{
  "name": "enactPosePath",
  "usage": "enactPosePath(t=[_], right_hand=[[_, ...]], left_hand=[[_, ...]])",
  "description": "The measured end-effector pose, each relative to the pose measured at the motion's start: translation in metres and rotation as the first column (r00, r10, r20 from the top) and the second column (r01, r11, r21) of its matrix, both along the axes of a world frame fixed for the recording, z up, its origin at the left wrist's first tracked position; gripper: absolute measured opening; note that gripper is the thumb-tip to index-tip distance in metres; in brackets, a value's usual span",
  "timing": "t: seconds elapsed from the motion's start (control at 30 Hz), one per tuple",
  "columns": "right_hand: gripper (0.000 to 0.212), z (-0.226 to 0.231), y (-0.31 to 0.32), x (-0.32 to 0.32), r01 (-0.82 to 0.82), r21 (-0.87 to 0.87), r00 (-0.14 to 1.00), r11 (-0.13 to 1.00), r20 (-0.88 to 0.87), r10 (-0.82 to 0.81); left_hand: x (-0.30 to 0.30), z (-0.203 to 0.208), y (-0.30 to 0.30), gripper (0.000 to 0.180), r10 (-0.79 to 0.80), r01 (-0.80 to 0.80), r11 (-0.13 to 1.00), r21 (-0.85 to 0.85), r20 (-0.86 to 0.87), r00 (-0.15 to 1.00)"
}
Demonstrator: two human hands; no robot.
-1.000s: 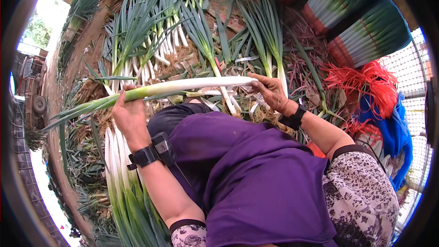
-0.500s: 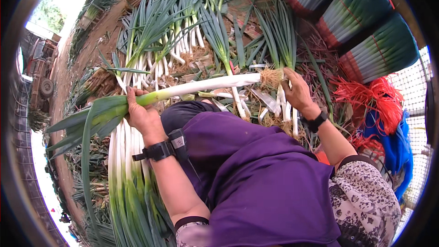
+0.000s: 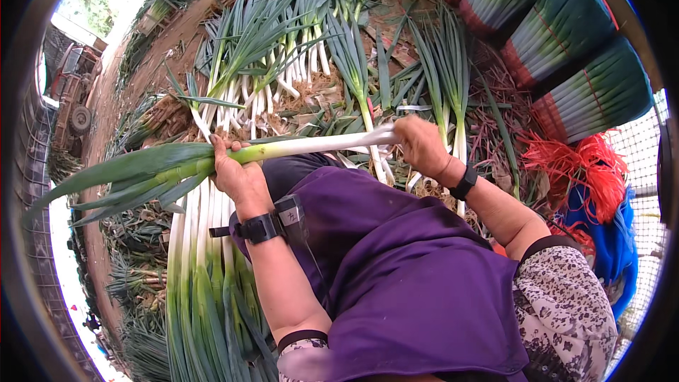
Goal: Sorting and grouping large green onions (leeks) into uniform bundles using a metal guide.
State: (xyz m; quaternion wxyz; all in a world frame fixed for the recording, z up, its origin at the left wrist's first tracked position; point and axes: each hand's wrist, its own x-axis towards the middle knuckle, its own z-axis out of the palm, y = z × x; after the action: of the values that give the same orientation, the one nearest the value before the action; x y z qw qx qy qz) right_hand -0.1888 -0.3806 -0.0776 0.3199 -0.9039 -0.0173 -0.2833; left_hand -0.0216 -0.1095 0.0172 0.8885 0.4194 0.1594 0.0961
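I hold one long green onion [image 3: 311, 146] level across my lap. My left hand [image 3: 237, 173] grips it where the white stalk turns green; its long leaves trail off to the left. My right hand [image 3: 421, 145] is closed over the root end of the white stalk. Both wrists wear black bands. A purple apron [image 3: 403, 276] covers my knees just below the onion.
Loose green onions [image 3: 283, 64] lie on the dirt ahead. A row of cleaned ones [image 3: 205, 276] lies by my left leg. Tied bundles [image 3: 566, 49] stand stacked at the upper right, with red strings [image 3: 580, 170] and a blue cloth [image 3: 615, 247] beside them.
The onion has shifted to the left and its leaves reach further out. My right hand has closed over the root end, which showed before.
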Motion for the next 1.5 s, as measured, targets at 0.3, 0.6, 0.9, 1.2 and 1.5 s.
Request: enactPosePath(t=[0.3,0.6,0.9,1.2,1.5], right_hand=[[0.034,-0.095,-0.124,-0.047,0.501,-0.238,0.684,0.832,-0.479,-0.549],[0.031,0.014,-0.005,-0.044,-0.179,-0.012,0.979,0.984,-0.100,0.177],[0.031,0.024,0.005,-0.039,-0.314,0.164,0.900,0.935,-0.261,0.348],[0.033,0.055,0.042,0.041,-0.555,0.152,0.763,0.818,-0.300,0.573],[0.032,0.099,0.181,0.168,-0.762,-0.210,0.633,0.612,-0.045,0.773]], left_hand=[[0.001,0.008,0.028,0.025,-0.072,0.077,0.997,-0.028,0.158,0.985],[-0.037,-0.008,0.002,0.031,-0.046,0.063,0.972,-0.225,0.082,0.996],[-0.031,0.059,0.083,0.060,-0.051,0.159,0.965,-0.206,0.448,0.892],[-0.078,0.113,0.250,0.052,0.177,-0.132,0.984,-0.120,0.580,0.795],[-0.247,0.154,0.410,0.038,0.527,-0.601,0.796,0.065,0.414,0.742]])
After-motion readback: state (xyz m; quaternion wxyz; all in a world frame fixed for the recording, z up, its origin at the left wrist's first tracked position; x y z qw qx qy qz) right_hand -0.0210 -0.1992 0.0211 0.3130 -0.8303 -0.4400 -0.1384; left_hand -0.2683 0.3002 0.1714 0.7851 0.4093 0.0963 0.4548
